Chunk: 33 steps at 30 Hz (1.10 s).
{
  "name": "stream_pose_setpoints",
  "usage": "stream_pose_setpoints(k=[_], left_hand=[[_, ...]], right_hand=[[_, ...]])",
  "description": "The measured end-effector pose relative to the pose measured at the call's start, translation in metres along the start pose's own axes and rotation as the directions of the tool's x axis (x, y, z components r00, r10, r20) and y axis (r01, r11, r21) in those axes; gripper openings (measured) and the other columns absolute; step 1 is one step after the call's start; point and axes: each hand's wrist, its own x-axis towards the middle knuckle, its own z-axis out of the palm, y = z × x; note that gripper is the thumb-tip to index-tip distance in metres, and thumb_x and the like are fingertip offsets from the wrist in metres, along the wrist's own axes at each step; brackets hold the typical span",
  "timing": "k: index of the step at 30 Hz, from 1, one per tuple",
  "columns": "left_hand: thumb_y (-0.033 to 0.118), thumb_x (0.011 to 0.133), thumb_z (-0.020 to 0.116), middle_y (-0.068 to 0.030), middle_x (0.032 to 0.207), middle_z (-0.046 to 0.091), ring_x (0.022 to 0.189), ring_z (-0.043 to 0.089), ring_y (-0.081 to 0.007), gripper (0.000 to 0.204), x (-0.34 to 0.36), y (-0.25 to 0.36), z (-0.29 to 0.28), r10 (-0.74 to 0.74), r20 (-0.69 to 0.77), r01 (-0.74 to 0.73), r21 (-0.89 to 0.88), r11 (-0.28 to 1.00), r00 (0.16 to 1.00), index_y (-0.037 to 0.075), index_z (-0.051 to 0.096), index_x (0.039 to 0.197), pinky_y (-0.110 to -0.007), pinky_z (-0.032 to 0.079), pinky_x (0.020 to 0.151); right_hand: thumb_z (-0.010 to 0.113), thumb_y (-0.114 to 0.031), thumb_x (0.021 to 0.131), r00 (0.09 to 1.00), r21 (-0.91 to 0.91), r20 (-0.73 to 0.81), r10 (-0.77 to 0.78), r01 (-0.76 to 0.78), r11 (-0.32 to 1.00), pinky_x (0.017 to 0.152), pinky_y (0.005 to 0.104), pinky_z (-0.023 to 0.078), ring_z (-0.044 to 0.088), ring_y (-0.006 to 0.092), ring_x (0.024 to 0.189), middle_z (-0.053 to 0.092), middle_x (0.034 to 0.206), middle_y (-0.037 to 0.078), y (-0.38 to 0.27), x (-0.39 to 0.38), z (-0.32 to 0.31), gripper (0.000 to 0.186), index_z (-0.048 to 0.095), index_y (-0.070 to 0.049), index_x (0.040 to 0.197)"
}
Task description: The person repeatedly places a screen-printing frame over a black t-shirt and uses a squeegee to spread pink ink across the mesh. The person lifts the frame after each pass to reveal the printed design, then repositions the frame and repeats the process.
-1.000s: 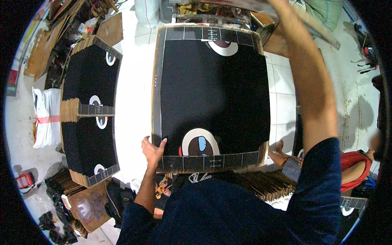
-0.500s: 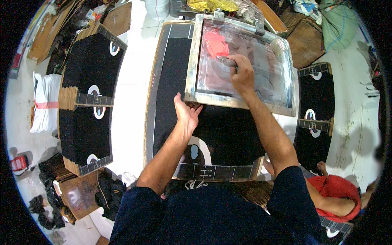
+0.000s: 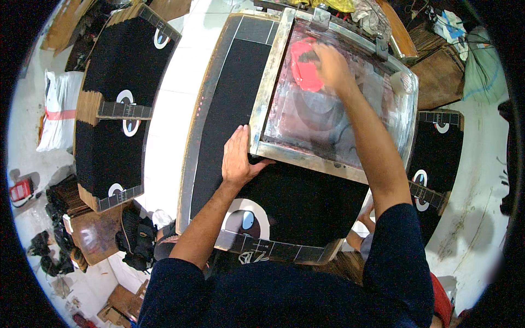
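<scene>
A wooden-framed printing screen (image 3: 267, 76) lies over a stack of black printed sheets (image 3: 229, 98). At its near-left corner my left hand (image 3: 239, 156) grips the frame, fingers along the left side and thumb by the front edge. My right hand (image 3: 334, 71) is over the far part of the mesh, closed around a small squeegee (image 3: 309, 56), which is blurred and mostly hidden by the fingers. Beneath the tool, a thick patch of pink-red ink (image 3: 307, 75) spreads on the mesh. Hinge clamps (image 3: 321, 19) hold the frame's far edge.
Stacks of black sheets with eye prints stand at the left (image 3: 117, 60) and right (image 3: 432, 158). A round white container (image 3: 402, 82) sits at the screen's far right corner. Another person's red clothing (image 3: 442, 298) shows at lower right. Sacks and boards lie around.
My right hand has moved farther away over the ink, and the pink patch has changed shape. My left hand has shifted from under the frame's edge to its corner. The head view has turned.
</scene>
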Motion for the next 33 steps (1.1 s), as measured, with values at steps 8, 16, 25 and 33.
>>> stream_pose_setpoints(k=[8,16,25,33], left_hand=[[0.042,0.068,0.095,-0.0310,0.138,0.057,0.130,0.058,-0.0430,0.107,0.005,0.003,-0.003,0.048,-0.048,-0.044,0.084,0.996,0.998,-0.012,0.045,0.145,-0.050,0.047,0.108],[0.039,0.066,0.096,-0.0311,0.141,0.055,0.133,0.055,-0.0424,0.108,0.002,0.001,-0.002,0.012,-0.014,-0.011,0.058,0.998,1.000,-0.011,0.043,0.147,-0.051,0.045,0.110],[0.027,0.067,0.096,-0.0307,0.157,0.041,0.149,0.038,-0.0440,0.115,0.005,0.001,0.006,-0.037,-0.014,0.034,-0.152,0.988,0.999,-0.007,0.030,0.155,-0.055,0.027,0.125],[0.018,0.068,0.097,-0.0276,0.157,0.044,0.140,0.052,-0.0416,0.094,-0.009,-0.001,0.012,-0.115,-0.090,0.073,-0.377,0.923,0.989,0.005,0.047,0.147,-0.045,0.051,0.110]], right_hand=[[0.070,-0.006,0.082,0.997,0.006,0.080,-0.023,0.023,1.000,0.093,0.0517,0.053,0.066,0.0402,0.109,0.071,0.113,0.016,0.016,0.018,-0.014,0.036,0.066,-0.005,0.118],[0.070,-0.004,0.080,0.999,0.008,0.046,0.008,-0.008,1.000,0.090,0.0508,0.053,0.065,0.0403,0.106,0.069,0.112,0.017,0.006,-0.001,-0.005,0.036,0.065,-0.005,0.116],[0.069,-0.005,0.081,0.996,-0.153,0.038,-0.077,0.082,0.985,0.092,0.0479,0.051,0.063,0.0339,0.106,0.067,0.110,0.010,-0.013,-0.053,-0.021,0.028,0.066,-0.010,0.108],[0.078,-0.008,0.077,0.994,0.102,0.103,-0.027,0.016,0.995,0.088,0.0493,0.055,0.069,0.0386,0.103,0.073,0.106,0.017,-0.006,-0.027,-0.047,0.032,0.070,-0.006,0.109]])
